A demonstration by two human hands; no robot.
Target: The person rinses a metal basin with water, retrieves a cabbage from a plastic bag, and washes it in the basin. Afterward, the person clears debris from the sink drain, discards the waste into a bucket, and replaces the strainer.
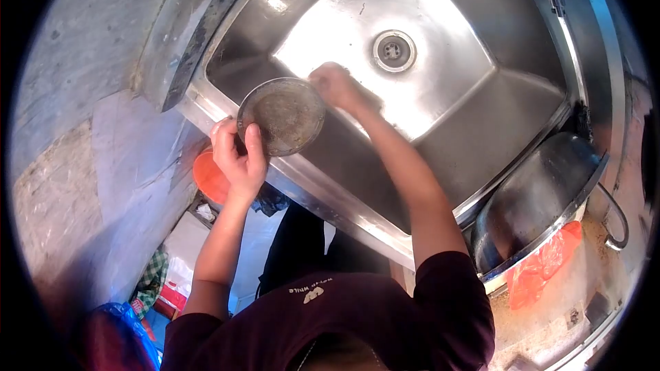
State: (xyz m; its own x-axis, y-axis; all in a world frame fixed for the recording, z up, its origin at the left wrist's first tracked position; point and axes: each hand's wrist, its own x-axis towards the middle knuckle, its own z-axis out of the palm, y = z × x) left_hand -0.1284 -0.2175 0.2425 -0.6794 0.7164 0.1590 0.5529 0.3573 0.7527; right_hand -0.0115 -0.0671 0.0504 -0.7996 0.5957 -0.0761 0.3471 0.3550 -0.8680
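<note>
My left hand (239, 154) grips the rim of a round, shallow metal dish (285, 115), thumb on the near side and fingers around the left edge. The dish has a dull, stained inner face tilted up toward me, above the near left edge of a steel sink (433, 48). Close to the dish's right rim is my right hand (333, 84), its fingers curled and blurred by motion; what they hold, if anything, cannot be made out. The drain (394, 50) lies beyond it in the basin.
A tap (555, 0) stands at the upper right. Right of the sink, a large metal basin (540, 199) leans by a red plastic bag (543, 264). An orange container (212, 175) is below my left hand. A stone ledge (192, 34) borders the sink's left.
</note>
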